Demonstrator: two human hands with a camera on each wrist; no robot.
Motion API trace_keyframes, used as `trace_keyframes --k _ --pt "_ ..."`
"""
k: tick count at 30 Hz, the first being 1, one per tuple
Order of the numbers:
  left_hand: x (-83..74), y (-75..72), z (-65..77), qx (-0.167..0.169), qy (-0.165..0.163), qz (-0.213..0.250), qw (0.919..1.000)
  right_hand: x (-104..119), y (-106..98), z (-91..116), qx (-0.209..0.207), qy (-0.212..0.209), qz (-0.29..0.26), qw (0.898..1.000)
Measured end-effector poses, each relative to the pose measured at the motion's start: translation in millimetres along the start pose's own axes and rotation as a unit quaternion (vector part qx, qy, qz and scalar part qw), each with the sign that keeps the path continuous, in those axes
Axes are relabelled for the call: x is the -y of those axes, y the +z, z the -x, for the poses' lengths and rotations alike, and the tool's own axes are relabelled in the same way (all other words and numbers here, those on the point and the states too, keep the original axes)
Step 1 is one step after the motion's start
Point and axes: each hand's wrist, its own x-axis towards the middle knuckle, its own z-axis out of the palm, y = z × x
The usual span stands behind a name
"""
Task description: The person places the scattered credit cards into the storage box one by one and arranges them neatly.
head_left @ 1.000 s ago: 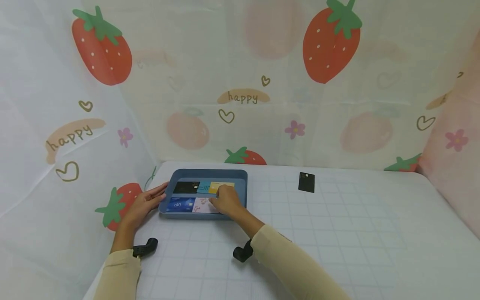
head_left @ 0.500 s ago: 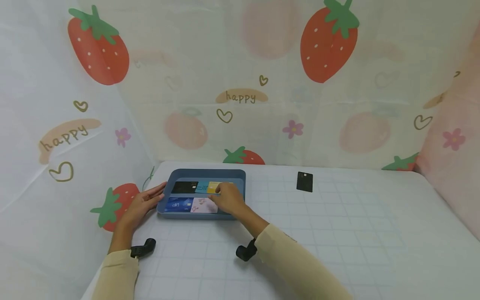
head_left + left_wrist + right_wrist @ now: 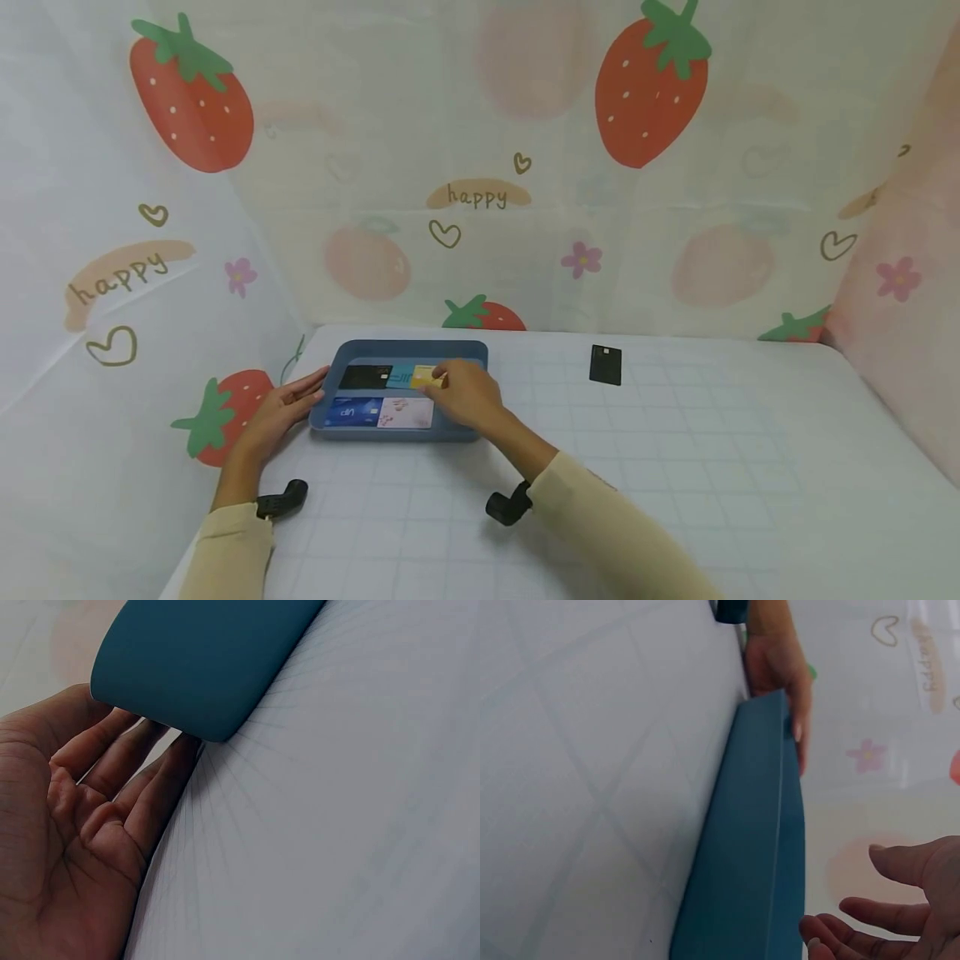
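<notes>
A blue-grey tray (image 3: 472,350) at the back left of the table holds bank cards in two rows. The far row has a black card (image 3: 365,377), a teal card (image 3: 400,377) and a yellow card (image 3: 422,377). In the near row lie a blue card (image 3: 352,412) and a white card with a pink floral print (image 3: 405,412). My right hand (image 3: 468,393) is over the tray, fingertips at the yellow card. In the right wrist view its thumb and fingers stand apart, with no card visible between them. My left hand (image 3: 279,412) rests its extended fingers against the tray's left wall.
Another black card (image 3: 606,365) lies alone on the table, right of the tray. White grid-patterned cloth (image 3: 675,467) covers the table. A strawberry-print curtain (image 3: 480,125) rises behind it and at both sides. Black cameras (image 3: 508,504) sit on both wrists.
My right wrist has moved right and the fingertips slightly up at the yellow card, uncovering more of the floral card. The left hand stays at the tray. The head view has shifted slightly.
</notes>
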Motion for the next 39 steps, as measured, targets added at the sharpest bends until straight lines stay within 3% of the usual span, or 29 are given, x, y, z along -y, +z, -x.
trace_keyframes --k 6,21,39 --pt "-2.8 -0.2 1.3 0.000 -0.008 -0.013 0.9999 -1.5 -12.9 7.7 -0.013 -0.024 -0.008 1.000" --pt "-2.6 0.5 2.2 0.002 -0.006 -0.015 0.9999 -24.6 -39.5 18.3 -0.045 -0.032 -0.002 0.998" --pt "-1.3 1.1 0.8 -0.007 -0.009 -0.028 0.9995 -55.5 -65.1 22.5 -0.074 -0.004 0.008 0.997"
